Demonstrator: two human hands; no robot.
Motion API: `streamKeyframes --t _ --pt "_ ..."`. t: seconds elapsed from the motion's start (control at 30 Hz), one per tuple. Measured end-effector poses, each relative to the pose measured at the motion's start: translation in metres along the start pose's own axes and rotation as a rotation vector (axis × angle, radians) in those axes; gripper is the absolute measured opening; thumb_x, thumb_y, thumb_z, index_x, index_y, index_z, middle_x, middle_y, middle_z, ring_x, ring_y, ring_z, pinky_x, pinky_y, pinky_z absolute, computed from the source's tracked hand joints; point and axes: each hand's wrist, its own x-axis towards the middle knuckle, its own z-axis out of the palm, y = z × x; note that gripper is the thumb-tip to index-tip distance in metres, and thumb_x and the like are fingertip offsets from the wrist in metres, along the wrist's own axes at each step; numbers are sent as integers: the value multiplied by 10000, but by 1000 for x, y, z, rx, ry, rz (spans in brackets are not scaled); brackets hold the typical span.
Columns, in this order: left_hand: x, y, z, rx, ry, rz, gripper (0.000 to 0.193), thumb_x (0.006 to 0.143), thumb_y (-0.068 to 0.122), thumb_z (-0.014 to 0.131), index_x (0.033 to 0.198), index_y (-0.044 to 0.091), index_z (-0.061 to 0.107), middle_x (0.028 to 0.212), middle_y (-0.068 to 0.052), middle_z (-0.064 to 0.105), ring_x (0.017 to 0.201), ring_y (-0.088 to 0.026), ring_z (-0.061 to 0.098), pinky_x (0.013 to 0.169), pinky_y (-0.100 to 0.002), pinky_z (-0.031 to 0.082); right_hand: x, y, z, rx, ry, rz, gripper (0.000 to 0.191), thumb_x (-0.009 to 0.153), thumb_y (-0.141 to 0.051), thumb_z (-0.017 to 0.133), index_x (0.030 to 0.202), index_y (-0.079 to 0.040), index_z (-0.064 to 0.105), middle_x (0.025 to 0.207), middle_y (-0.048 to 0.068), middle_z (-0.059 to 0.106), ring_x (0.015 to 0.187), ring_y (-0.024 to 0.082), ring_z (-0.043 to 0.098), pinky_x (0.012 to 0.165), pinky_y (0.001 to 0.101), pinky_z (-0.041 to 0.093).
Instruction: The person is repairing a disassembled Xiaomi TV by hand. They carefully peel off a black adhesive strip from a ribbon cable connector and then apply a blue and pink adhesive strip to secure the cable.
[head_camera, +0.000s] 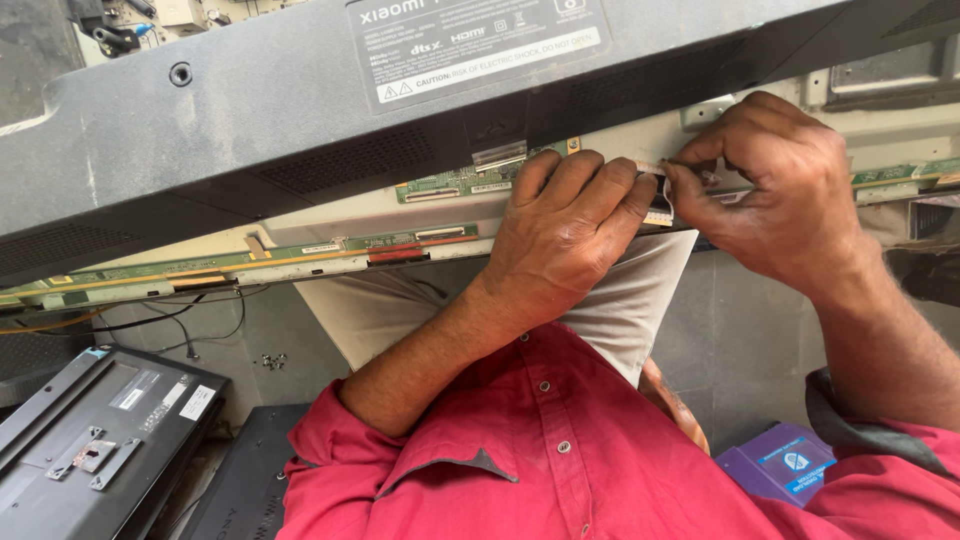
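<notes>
Hands are working together at the near edge of an opened television (250, 110), which is lying across the far part of the scene with its grey back cover lifted. The left hand (565, 235) is resting on the pale metal frame just below a green circuit strip (455, 182), its fingers curled down over the edge and pressing against a small flat ribbon cable (660, 205). The right hand (775, 190) is sitting just to the right of it, thumb and forefinger pinching the end of that same cable, the other fingers folded in. The two hands are almost touching at the cable, which is sitting between them at the frame's near edge, right of the middle of the scene.

A long narrow green and orange board (240, 262) is running leftward along the same edge, with thin black wires (170, 325) hanging below it. A large label (480, 45) is showing on the grey cover at the far side.

Nearer, the person's red shirt (560, 450) is filling the lower middle, both sleeves rolled up, with pale grey trousers (400, 305) showing under the left forearm. At the near left another dark television back (100, 440) is lying flat with metal brackets on it. A few small screws (272, 361) are scattered on the grey floor beside it. A purple box (785, 470) is sitting at the near right.
</notes>
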Motion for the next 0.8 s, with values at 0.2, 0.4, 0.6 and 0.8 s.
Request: streamKeyframes --t 0.2,0.4,0.6,0.8 --pt "0 0 -1 -13 10 11 289 975 157 675 1233 28 699 1195 -44 603 1106 -215 577 1000 -406 445 2 -2 -2 4 1 -6 169 836 -19 836 871 32 678 846 144 666 789 288 646 678 373 520" --pt "0 0 -2 -3 -2 10 299 958 158 661 1226 31 701 1197 -50 610 1103 -216 583 1002 -408 449 2 -1 -2 25 -8 54 138 837 -11 817 867 37 691 819 138 667 744 266 648 677 384 514" --pt "0 0 -2 6 6 11 282 968 148 672 1224 33 699 1205 -53 617 1103 -213 584 1000 -403 446 0 0 -1 31 -3 90 120 842 9 818 861 34 702 819 141 680 728 272 642 658 378 508" --pt "1 0 -1 19 18 7 279 970 149 672 1224 40 701 1200 -44 610 1114 -207 583 1010 -397 445 1 1 -2 17 -5 77 147 823 -7 842 855 37 705 798 141 674 706 269 634 626 368 500"
